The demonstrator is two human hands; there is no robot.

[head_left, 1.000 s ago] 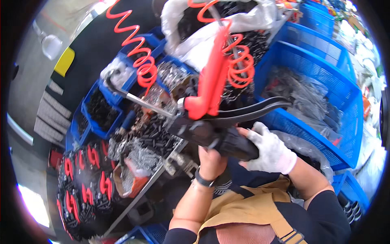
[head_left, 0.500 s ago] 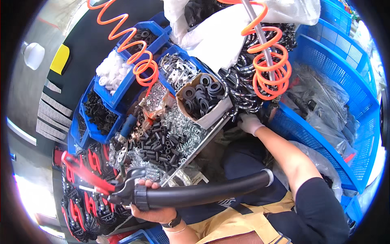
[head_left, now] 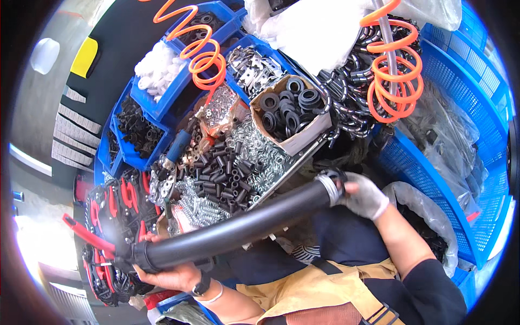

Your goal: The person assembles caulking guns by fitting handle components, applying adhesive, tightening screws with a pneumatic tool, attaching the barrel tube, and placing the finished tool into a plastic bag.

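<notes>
Hands grip opposite ends of a long black tube (head_left: 238, 227) lying across the lap from eight o'clock to two o'clock. The bare left hand (head_left: 170, 276), palm up, curls closed under the lower end by a red lever (head_left: 86, 234). The gloved right hand (head_left: 364, 194) pinches the upper end at its metal clamp ring (head_left: 326, 187), forearm reaching from four o'clock. Half a second ago the right hand reached further up toward the blue crate (head_left: 417, 173); it has since come back to the tube's end, which now sits higher.
</notes>
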